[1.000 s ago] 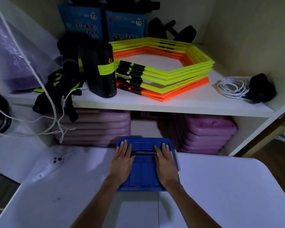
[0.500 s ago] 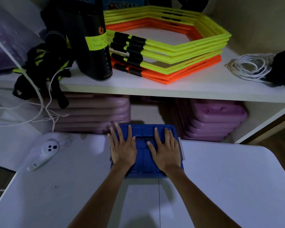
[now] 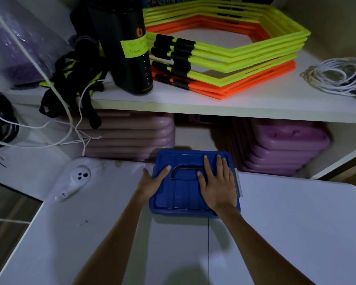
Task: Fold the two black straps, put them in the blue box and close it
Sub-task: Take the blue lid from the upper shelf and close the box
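The blue box (image 3: 183, 194) sits at the far edge of the white table (image 3: 286, 233) with its lid on and a dark handle (image 3: 185, 168) lying flat on top. My right hand (image 3: 217, 182) rests flat on the right half of the lid, fingers spread. My left hand (image 3: 152, 183) grips the box's left edge, thumb on the lid and fingers down the side. The two black straps are not visible; the lid hides the inside of the box.
A white controller (image 3: 74, 182) lies on the table at the left. Behind the box a white shelf (image 3: 193, 103) carries stacked yellow and orange hexagon frames (image 3: 224, 50), a black cylinder (image 3: 130, 48), black gloves (image 3: 74, 79) and a coiled white cord (image 3: 335, 75). Purple cases (image 3: 282, 145) are stacked below.
My left hand has slid off the top of the lid to the box's left edge. My right hand stays flat on the lid. The camera has tilted down slightly.
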